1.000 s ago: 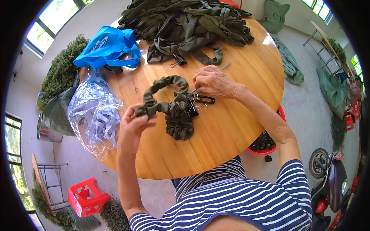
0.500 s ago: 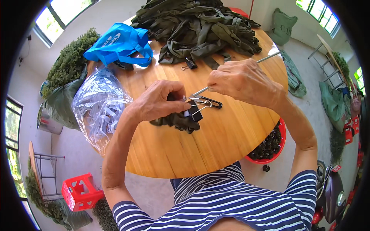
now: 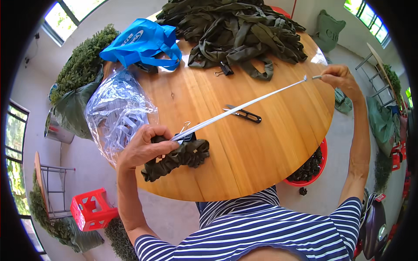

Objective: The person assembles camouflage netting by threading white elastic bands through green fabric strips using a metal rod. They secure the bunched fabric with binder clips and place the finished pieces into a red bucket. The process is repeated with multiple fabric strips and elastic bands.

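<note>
My left hand is closed by the table's left front edge. It pinches the near end of a white elastic band together with a gathered dark green fabric tube. A black binder clip sits against the fabric beside my fingertips. The elastic runs taut up to the right. Its far end lies by the tip of a thin grey rod; whether they are hooked together is too small to tell. My right hand grips the rod beyond the table's right edge. Under the elastic lie black thread snips.
A heap of dark green fabric strips covers the table's far side, with another binder clip before it. At left are a blue bag and clear plastic bag of white elastics. A red basin stands below, right.
My right hand has swung far right with the rod, and the white elastic now stretches between my hands. My left hand has moved left and nearer with the gathered fabric and clip.
</note>
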Demonstrator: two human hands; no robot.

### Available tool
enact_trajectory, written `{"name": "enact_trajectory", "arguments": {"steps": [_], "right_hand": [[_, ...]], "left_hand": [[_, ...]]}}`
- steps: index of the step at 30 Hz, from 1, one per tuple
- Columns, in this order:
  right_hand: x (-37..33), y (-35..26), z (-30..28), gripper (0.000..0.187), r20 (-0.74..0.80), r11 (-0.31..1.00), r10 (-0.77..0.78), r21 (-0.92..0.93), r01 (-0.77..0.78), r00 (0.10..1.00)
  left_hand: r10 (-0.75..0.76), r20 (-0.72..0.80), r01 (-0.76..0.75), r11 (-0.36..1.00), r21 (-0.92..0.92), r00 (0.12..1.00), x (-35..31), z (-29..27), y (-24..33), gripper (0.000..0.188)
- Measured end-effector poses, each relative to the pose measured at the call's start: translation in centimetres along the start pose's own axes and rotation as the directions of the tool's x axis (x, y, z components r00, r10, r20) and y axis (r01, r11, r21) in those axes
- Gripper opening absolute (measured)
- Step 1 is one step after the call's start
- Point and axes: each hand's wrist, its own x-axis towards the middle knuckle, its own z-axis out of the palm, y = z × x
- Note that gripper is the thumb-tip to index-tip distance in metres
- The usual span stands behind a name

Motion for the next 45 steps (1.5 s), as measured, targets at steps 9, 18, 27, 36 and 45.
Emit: {"name": "enact_trajectory", "arguments": {"steps": [9, 18, 27, 36, 45], "right_hand": [[4.5, 0.5, 12.2, 0.025, -0.089, 0.839, -0.405, -0.431, 0.332, 0.91], [4.5, -7.8, 18.8, 0.029, 0.597, 0.968, -0.18, 0.248, 0.034, 0.782], [5.3, -6.9, 21.8, 0.034, 0.411, 0.856, -0.512, 0.313, 0.411, 0.755], [6.1, -8.6, 20.6, 0.019, 0.284, 0.791, -0.609, 0.282, 0.542, 0.74], [4.8, -10.3, 19.5, 0.022, 0.57, 0.95, -0.306, 0.134, 0.282, 0.762]], "left_hand": [[0.154, 0.082, -0.168, 0.966, 0.199, 0.985, 4.7, 3.9, 2.7, 0.015], [0.152, -0.028, -0.146, 0.976, 0.161, 0.988, 5.2, 5.1, 3.6, 0.022], [0.215, 0.028, -0.214, 0.976, -0.048, 0.976, 4.2, 4.0, 3.0, 0.051], [0.222, 0.13, -0.21, 0.972, -0.101, 0.966, 3.8, 2.1, 2.3, 0.055], [0.063, 0.237, -0.007, 0.973, -0.232, 0.969, 3.0, 1.5, 0.3, 0.031]]}}
